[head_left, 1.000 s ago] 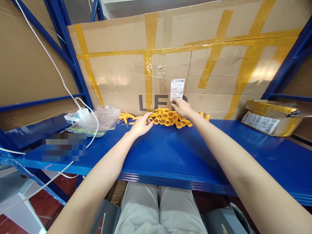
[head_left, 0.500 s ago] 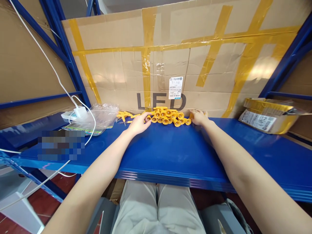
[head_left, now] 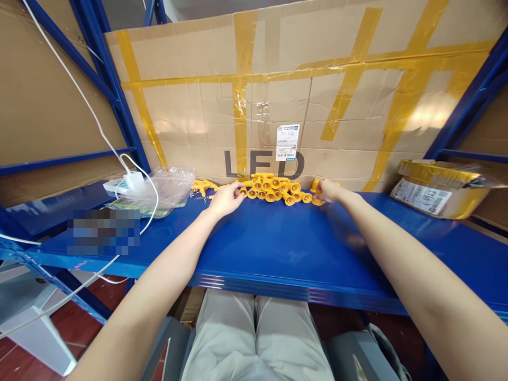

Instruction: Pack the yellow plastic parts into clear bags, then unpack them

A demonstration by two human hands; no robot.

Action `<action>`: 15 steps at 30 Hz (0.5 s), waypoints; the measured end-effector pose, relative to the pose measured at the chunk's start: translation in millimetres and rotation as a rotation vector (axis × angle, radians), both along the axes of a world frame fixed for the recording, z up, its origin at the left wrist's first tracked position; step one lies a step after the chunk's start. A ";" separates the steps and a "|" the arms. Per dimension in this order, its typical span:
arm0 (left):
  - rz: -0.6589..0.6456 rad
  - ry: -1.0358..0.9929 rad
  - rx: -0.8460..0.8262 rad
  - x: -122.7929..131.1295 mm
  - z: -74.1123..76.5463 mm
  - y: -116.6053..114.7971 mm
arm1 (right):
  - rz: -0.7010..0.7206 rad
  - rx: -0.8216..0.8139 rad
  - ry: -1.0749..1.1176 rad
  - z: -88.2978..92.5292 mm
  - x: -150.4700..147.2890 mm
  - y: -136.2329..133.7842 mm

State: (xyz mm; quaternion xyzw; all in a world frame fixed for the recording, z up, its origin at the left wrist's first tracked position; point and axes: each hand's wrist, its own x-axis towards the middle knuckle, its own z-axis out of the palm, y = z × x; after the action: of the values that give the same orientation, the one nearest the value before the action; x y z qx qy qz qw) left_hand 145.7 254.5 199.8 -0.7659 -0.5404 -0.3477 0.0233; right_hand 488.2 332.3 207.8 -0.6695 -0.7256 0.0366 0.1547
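Yellow plastic bell-mouthed pieces (head_left: pixel 270 196) lie stacked on the blue shelf (head_left: pixel 270 238), most with their open mouths facing me. At the left end of this pile, my left hand (head_left: pixel 227 200) rests with its fingers stretched out and apart, against the nearest pieces. Beyond that hand, yellow T-shaped handles with metal spirals (head_left: pixel 203 188) lie in a loose heap. To the right of the pile, my right hand (head_left: pixel 331 191) has its fingers curled on a yellow bell-mouthed piece (head_left: pixel 316 201). The hand partly hides that piece and others behind it.
A large taped cardboard sheet (head_left: pixel 190 121) stands behind the pile. At the right is an open cardboard box (head_left: pixel 436 190). Clear plastic bags (head_left: pixel 170 182), a white plug (head_left: pixel 135 181) and its cable (head_left: pixel 153 209) lie at the left, near a blurred-out patch.
My right hand has shifted slightly right, uncovering yellow pieces beside its fingers. My left hand stays at the left end of the pile. The view has moved slightly.
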 end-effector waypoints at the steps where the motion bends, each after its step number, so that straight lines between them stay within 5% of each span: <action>1: 0.058 -0.004 0.006 -1.9 -0.7 2.3 | -0.021 -0.079 0.008 1.7 0.0 -4.6; 10: 0.413 -0.010 -0.085 -35.2 -10.3 28.0 | -0.069 -0.339 0.012 -0.1 -10.3 -36.6; 15: 0.425 0.060 -0.237 -49.8 -20.2 34.3 | 0.189 -0.301 0.070 0.7 -21.1 -49.9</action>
State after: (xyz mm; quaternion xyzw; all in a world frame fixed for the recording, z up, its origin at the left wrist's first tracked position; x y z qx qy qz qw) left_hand 95.9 288.9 179.6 -0.6423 -0.7255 -0.2462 0.0220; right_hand 467.1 282.3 208.5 -0.6124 -0.7656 0.1824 0.0740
